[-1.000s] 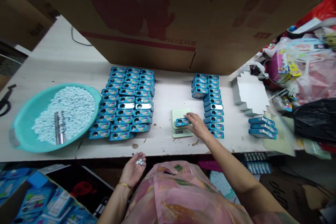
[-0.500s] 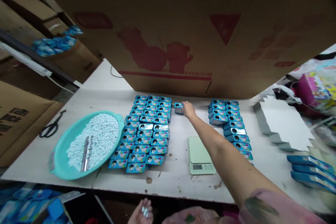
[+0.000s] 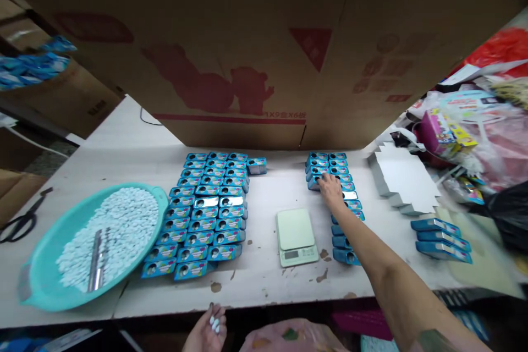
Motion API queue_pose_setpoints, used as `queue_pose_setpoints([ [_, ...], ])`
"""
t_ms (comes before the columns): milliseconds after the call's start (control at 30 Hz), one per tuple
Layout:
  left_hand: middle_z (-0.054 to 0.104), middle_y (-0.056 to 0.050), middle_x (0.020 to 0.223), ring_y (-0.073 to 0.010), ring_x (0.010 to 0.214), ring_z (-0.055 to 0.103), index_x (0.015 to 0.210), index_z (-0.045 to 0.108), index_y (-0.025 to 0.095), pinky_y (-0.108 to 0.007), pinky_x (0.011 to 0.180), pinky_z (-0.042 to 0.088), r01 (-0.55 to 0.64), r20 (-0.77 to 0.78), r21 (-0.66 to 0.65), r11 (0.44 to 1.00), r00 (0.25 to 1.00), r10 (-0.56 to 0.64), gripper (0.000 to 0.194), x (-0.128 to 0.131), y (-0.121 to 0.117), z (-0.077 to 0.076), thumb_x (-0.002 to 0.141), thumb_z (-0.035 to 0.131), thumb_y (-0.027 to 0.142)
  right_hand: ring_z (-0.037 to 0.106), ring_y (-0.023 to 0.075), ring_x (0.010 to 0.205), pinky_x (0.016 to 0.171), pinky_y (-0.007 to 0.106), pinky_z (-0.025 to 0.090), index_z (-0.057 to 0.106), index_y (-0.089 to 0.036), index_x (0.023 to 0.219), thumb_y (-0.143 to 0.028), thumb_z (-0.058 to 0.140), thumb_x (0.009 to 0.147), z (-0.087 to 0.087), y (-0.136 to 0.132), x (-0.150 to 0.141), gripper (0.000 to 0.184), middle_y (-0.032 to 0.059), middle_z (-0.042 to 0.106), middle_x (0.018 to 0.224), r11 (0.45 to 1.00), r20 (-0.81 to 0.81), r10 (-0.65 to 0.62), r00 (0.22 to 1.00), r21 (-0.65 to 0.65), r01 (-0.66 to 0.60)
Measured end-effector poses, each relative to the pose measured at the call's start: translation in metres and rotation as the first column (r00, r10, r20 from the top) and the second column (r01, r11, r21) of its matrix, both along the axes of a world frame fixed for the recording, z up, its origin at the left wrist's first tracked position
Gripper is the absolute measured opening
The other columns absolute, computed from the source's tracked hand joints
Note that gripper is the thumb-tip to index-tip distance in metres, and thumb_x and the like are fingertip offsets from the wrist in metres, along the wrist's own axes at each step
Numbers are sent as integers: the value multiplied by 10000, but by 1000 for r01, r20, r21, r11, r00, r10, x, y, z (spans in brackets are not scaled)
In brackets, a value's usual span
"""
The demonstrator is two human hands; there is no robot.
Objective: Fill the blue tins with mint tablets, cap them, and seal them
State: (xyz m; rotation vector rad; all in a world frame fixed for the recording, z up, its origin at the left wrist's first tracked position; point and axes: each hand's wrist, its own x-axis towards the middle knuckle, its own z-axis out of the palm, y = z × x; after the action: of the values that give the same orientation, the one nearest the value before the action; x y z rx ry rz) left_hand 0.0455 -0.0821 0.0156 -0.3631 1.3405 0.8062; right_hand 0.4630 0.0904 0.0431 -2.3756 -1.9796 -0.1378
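Observation:
My left hand (image 3: 208, 330) is at the bottom, below the table's front edge, palm up and cupped around a few white tablets (image 3: 215, 323). My right hand (image 3: 330, 187) reaches over the table to the right group of small blue boxes (image 3: 318, 163); its fingers close on the nearest box (image 3: 314, 182) of that group's left column. Each box has a round window or hole on its top. A larger block of the same boxes (image 3: 201, 224) stands left of the middle, with a single box (image 3: 257, 165) at its far right corner. Between the groups lies a pale green kitchen scale (image 3: 295, 231).
A turquoise basin (image 3: 45, 291) of white tablets, with a metal scoop-like tool (image 3: 96, 261) in it, sits left beside black scissors (image 3: 25, 220). A big cardboard carton (image 3: 247, 38) walls off the back. White stacked card (image 3: 406, 176) and three blue packs (image 3: 441, 239) lie right.
My right hand has left the single box, which now stands beside the left block, and moved right to the other group. The view has turned right. My left hand still holds the tablets.

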Motion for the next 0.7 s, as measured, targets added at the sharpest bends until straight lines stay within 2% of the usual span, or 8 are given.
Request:
queue_pose_setpoints([
  [100, 578, -22, 621, -93, 516, 560, 705, 525, 130, -193, 467, 468, 2, 16, 68, 998, 1000, -3, 109, 18, 10, 16, 723, 460, 44, 367, 229, 971, 802, 362, 288, 601, -188, 822, -159, 394, 800, 5, -3, 1, 210, 85, 446, 1124, 992, 66, 121, 990, -26, -120],
  [200, 589, -61, 675, -118, 601, 589, 731, 533, 93, -221, 529, 497, 7, 60, 88, 996, 998, -12, 98, 39, 16, 31, 737, 443, 54, 367, 211, 983, 885, 378, 228, 589, -189, 839, -127, 397, 790, 20, -25, -18, 208, 72, 453, 1113, 962, 74, 274, 959, -35, -272],
  [267, 602, -110, 761, -151, 710, 604, 765, 543, 66, -246, 607, 511, 32, 96, 94, 995, 995, -41, 111, 53, 18, 38, 731, 440, 39, 389, 197, 951, 911, 384, 204, 575, -200, 879, -87, 410, 766, 31, -49, -39, 230, 64, 475, 1073, 915, 52, 402, 914, -57, -400],
  [367, 593, -176, 887, -202, 852, 587, 822, 552, 29, -274, 704, 505, 84, 167, 135, 987, 980, -106, 151, 73, 21, 44, 711, 450, 18, 416, 196, 883, 867, 374, 262, 568, -194, 861, -76, 443, 735, 38, -82, -72, 213, 64, 500, 1000, 837, -12, 539, 842, -107, -537],
  [467, 581, -199, 948, -228, 920, 561, 852, 558, 18, -291, 752, 493, 111, 229, 174, 978, 962, -150, 175, 87, 25, 48, 712, 455, 33, 426, 193, 859, 832, 357, 302, 567, -172, 833, -89, 457, 740, 34, -99, -94, 166, 74, 511, 965, 815, -71, 564, 822, -107, -569],
  [600, 574, -210, 989, -246, 977, 529, 863, 567, 16, -302, 781, 479, 126, 273, 202, 971, 945, -179, 187, 94, 29, 51, 723, 449, 56, 383, 209, 974, 866, 374, 290, 532, -156, 964, -120, 436, 786, 28, -123, -114, 205, 95, 471, 1097, 830, -149, 556, 818, 48, -556],
  [700, 614, -165, 911, -207, 888, 575, 846, 573, 35, -299, 758, 483, 125, 293, 226, 966, 937, -190, 180, 97, 26, 52, 744, 429, 72, 415, 186, 903, 778, 330, 356, 475, -154, 1059, -198, 420, 818, 32, -152, -143, 251, 93, 497, 1046, 772, -310, 619, 722, 69, -632],
])
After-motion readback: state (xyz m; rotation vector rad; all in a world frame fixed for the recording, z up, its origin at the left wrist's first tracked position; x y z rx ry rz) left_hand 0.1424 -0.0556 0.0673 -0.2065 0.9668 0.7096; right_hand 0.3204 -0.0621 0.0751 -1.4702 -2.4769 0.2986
